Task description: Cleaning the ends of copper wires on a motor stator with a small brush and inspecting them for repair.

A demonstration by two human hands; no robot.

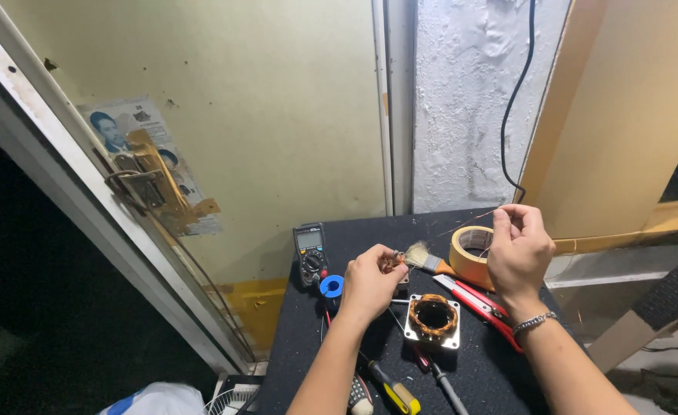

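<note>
Crowding the hands (373, 278) (517, 250): multimeter (309, 252), brush (425, 260), tape roll (471, 255), stator (433, 316)

This is a small makeshift repair corner, squeezed beside a door at ten o'clock and a rough white wall at twelve. A dark worktop (339, 361) carries a multimeter (310, 253), a motor coil (432, 315), a tape roll (471, 255), a brush (425, 260) and screwdrivers (395, 393) at six o'clock.
</note>
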